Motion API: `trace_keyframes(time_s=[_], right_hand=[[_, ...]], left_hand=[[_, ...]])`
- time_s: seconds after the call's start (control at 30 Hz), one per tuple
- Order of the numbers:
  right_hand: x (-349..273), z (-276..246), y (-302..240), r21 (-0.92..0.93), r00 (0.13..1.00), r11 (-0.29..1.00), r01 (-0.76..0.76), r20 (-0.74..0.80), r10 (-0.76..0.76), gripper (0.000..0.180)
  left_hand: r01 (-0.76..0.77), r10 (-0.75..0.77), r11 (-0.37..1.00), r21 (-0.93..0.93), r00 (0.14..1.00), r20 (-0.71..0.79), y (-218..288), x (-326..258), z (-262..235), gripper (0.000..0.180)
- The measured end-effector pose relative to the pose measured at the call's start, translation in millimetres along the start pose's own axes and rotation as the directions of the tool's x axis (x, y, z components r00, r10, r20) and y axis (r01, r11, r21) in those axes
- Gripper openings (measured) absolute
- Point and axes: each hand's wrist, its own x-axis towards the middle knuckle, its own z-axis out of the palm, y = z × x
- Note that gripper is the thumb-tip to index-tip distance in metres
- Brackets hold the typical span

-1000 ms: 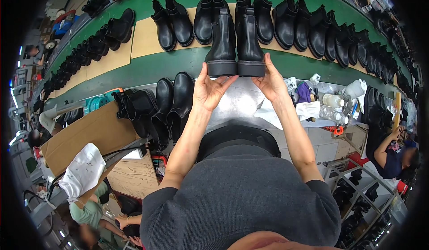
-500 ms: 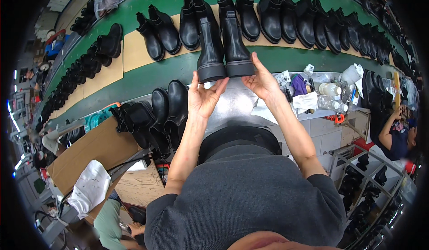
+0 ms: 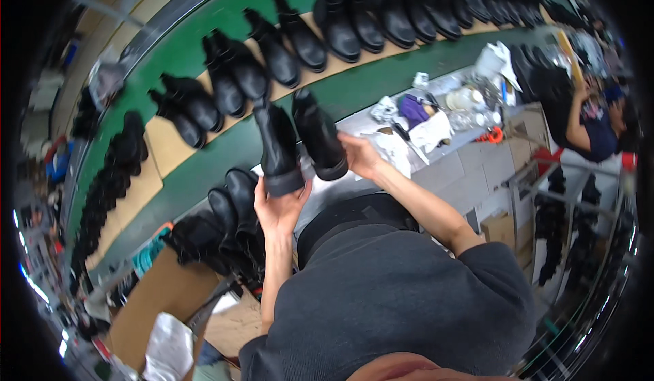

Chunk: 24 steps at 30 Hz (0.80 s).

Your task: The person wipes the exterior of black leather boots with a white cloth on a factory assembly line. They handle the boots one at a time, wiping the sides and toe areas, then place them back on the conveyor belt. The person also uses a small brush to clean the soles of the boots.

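Two black ankle boots are held up in front of me, heels toward me and toes pointing away. The left boot (image 3: 278, 146) rests in my left hand (image 3: 278, 211), whose fingers grip its thick heel from below. My right hand (image 3: 361, 155) holds the right boot (image 3: 317, 134) at its outer side near the heel. A gap separates the two boots, and the right one leans outward at its base. Behind them, pairs of similar black boots (image 3: 338, 34) stand in a row on brown cardboard over a green bench (image 3: 354, 91). What the fingertips do under the soles is hidden.
More boots (image 3: 235, 200) stand at the near left beside a cardboard sheet (image 3: 163, 292). On the metal worktop to the right lie a purple cloth (image 3: 414, 110), white rags (image 3: 430, 130) and clear bottles (image 3: 465, 99). A co-worker (image 3: 596, 125) is at the far right, near a metal rack (image 3: 528, 204).
Both boots have come back toward me and moved left and lower in view, and have spread apart. My view has turned, shifting the bench and boot rows.
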Motion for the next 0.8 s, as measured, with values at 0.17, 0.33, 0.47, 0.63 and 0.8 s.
trace_keyframes(time_s=[0.17,0.33,0.47,0.63,0.8], right_hand=[[-32.2,-36.5,25.7,-0.904,0.907,0.420,0.085,-0.104,-0.408,0.035],[-94.5,-74.3,-44.9,-0.967,0.543,0.132,-0.216,-0.232,-0.807,0.020],[-98.5,-72.5,-37.0,-0.984,0.724,-0.002,-0.181,-0.132,-0.678,0.021],[-86.8,-90.6,24.0,-0.820,0.875,-0.506,-0.266,0.015,-0.485,0.021],[-90.3,-94.4,6.5,-0.893,0.843,-0.395,-0.217,0.033,-0.537,0.019]], left_hand=[[0.016,-0.003,0.995,0.103,0.993,-0.119,-8.9,-20.8,-0.2,0.058],[0.012,0.003,0.997,0.071,0.979,-0.206,3.7,-45.1,-8.0,0.057],[-0.062,0.169,0.911,0.408,0.958,-0.232,16.9,-43.2,-7.8,0.049],[-0.266,0.367,0.677,0.687,0.930,-0.003,19.8,-40.7,22.2,0.048],[-0.271,0.539,0.401,0.875,0.842,0.014,19.1,-27.2,28.4,0.051]])
